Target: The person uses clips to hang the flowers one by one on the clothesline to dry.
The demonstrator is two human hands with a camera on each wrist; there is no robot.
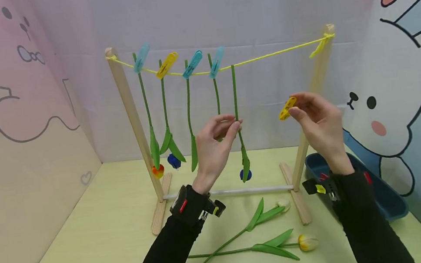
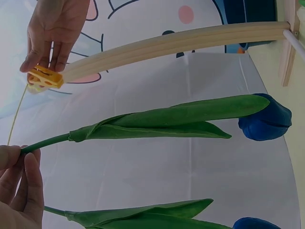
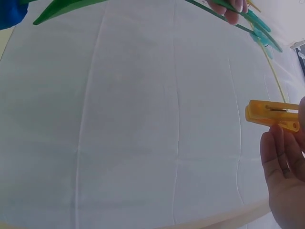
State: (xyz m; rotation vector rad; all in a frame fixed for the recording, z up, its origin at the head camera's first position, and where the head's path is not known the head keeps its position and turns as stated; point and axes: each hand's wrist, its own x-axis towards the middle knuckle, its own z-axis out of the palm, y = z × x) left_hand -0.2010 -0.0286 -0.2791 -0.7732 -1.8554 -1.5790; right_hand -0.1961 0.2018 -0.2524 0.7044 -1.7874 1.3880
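My left hand [image 1: 216, 146] pinches the green stem of a blue tulip [image 1: 245, 174], which hangs head down with its stem end at the yellow string [image 1: 264, 57]. In the left wrist view the blue tulip [image 2: 265, 118] shows its long leaves and closed bloom. My right hand [image 1: 320, 124] holds a yellow clothespin [image 1: 288, 108] between thumb and fingers, to the right of that stem. The same clothespin [image 3: 272, 114] appears close up in the right wrist view. Several flowers hang along the string's left part, clipped by blue clothespins [image 1: 192, 64] and a yellow clothespin [image 1: 167, 65].
The string spans a left wooden post [image 1: 131, 115] and a right wooden post [image 1: 317, 68], joined low by a white rod [image 1: 233, 192]. A white tulip [image 1: 282, 205] and a yellow-white tulip [image 1: 308, 242] lie on the table in front. A dark blue tray [image 1: 391, 206] stands at right.
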